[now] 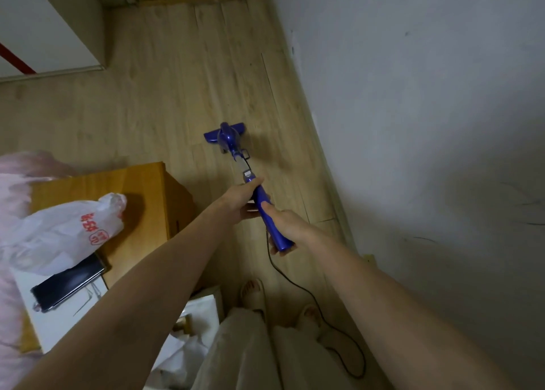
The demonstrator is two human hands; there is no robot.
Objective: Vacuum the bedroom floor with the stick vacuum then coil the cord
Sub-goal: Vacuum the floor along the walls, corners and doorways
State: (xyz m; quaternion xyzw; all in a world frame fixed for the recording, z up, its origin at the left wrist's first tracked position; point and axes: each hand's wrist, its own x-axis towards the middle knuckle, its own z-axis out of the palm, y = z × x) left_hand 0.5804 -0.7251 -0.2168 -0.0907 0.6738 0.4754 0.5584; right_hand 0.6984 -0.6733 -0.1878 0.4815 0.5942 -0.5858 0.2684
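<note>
While you stand in slippers (253,293) on the wood-plank floor (165,73), the only container-like thing in the head view is a white plastic bag (73,227) with red print, lying well to the left of your grip on a wooden cabinet (141,195); what it holds cannot be seen. Nearer you than the bag, a dark phone (69,283) rests on a white surface.

Both your arms reach forward and meet on the blue handle of the stick vacuum (267,212). Your left hand (241,197) wraps the upper part of the handle, fingers curled round it, just below the metal tube. Your right hand (287,224) grips the lower end, thumb laid along the top of the handle, close behind the left.

Ahead of your grip, the tube slopes down to the blue floor head (227,138), which sits flat on the planks near the grey wall (413,124). From under your right hand the black cord (290,280) drops to the floor and trails back past your feet, looping beside your right slipper.
</note>
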